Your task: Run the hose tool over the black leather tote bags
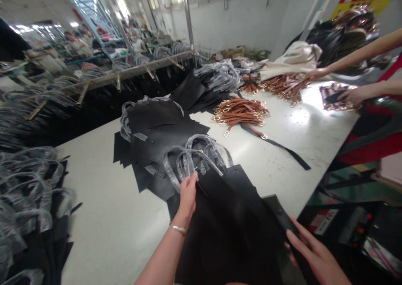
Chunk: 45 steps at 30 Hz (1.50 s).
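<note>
My left hand (188, 196), with a bracelet at the wrist, pinches the upper edge of a black bag panel (216, 218), just below handles wrapped in clear plastic (204, 148). At the lower right, my right hand (309, 249) grips the side edge of the black material (279, 218), thumb on top and fingers partly hidden. More black panels (157, 125) with wrapped handles lie overlapping beyond my left hand. A bundle of brown straps (241, 111) with gold-coloured clasps sits farther back, a black strap (289, 151) trailing from it.
The white table (119, 226) carries wrapped handles (28, 188) on black pieces at the left. A metal rack (125, 77) runs behind it. At the right, another person's hands (356, 94) touch brown straps. A dark machine (354, 230) stands at the lower right.
</note>
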Motion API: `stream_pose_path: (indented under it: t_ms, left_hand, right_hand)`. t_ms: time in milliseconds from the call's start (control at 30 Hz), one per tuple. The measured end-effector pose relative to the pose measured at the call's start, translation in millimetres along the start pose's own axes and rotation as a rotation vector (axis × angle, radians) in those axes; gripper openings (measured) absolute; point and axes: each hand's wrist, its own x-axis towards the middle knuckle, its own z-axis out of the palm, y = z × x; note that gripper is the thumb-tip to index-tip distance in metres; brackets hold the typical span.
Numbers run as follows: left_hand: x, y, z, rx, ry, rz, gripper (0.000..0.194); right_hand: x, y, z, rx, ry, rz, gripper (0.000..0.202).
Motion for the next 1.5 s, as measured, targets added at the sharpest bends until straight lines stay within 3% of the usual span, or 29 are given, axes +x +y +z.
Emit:
stream_pose_path:
  t_ms: [100, 167, 267, 400, 433, 500, 567, 633, 700, 733, 800, 867, 1000, 1167, 1433, 1500]
  left_hand:
    - [-26.4, 59.3, -5.0, -0.503, -0.088, 0.020, 0.038]
    - [-38.0, 91.3, -10.0, -0.641, -0.184, 0.031, 0.044]
    - [-36.6, 102.8, -14.6, -0.611, -0.330, 0.027, 0.050]
    - [-2.4, 57.7, -13.7, -0.259, -0.589, -0.200, 0.051]
    - [7.5, 43.6, -13.5, -0.137, -0.608, -0.252, 0.049]
    - [22.2, 20.4, -13.6, 0.111, -0.522, -0.269, 0.037]
    - [25.4, 6.1, -13.1, 0.283, -0.355, -0.214, 0.020]
    - [14.1, -2.7, -9.0, 0.367, -0.215, -0.087, 0.014]
    - [-10.4, -12.5, 0.3, 0.441, -0.178, 0.156, 0.016]
    - [-26.0, -19.5, 6.8, 0.493, -0.205, 0.311, 0.016]
    - [-58.4, -37.9, 20.8, 0.588, -0.379, 0.542, 0.020]
    - [-85.0, -59.5, 32.4, 0.686, -0.499, 0.641, 0.027]
    - [-105.1, -91.6, 39.8, 0.831, -0.537, 0.777, 0.039]
    - [-100.2, -96.6, 36.9, 0.851, -0.565, 0.801, 0.040]
    - [-101.6, -89.0, 38.8, 0.843, -0.558, 0.793, 0.041]
    - [-101.9, -88.5, 39.5, 0.850, -0.554, 0.796, 0.041]
  right_hand:
    - [-2.1, -10.0, -14.5, 0.005, 0.106, -0.006, 0.098]
    - [-2.3, -13.0, -24.5, 0.007, 0.168, -0.025, 0.097]
    - [-4.4, -16.5, -35.1, 0.016, 0.224, -0.053, 0.095]
    - [-12.4, -24.0, -38.9, 0.042, 0.251, -0.067, 0.097]
    - [-13.8, -25.1, -38.6, 0.045, 0.244, -0.079, 0.097]
    - [-13.3, -25.1, -36.8, 0.033, 0.205, -0.113, 0.094]
    - [-7.8, -22.1, -32.8, 0.011, 0.136, -0.141, 0.091]
    - [2.2, -18.1, -25.3, -0.015, 0.058, -0.139, 0.089]
    - [14.4, -15.3, -14.1, -0.042, -0.036, -0.131, 0.085]
    - [20.5, -14.9, -7.5, -0.059, -0.086, -0.123, 0.083]
    - [31.8, -16.2, 6.3, -0.092, -0.189, -0.096, 0.079]
    - [40.8, -20.4, 18.9, -0.123, -0.271, -0.050, 0.074]
    - [54.7, -35.8, 36.9, -0.151, -0.347, 0.012, 0.065]
    - [67.2, -50.2, 47.0, -0.117, -0.375, 0.008, 0.062]
    - [68.1, -43.7, 39.2, -0.170, -0.378, 0.054, 0.066]
    - [69.6, -48.6, 47.7, -0.193, -0.340, -0.021, 0.068]
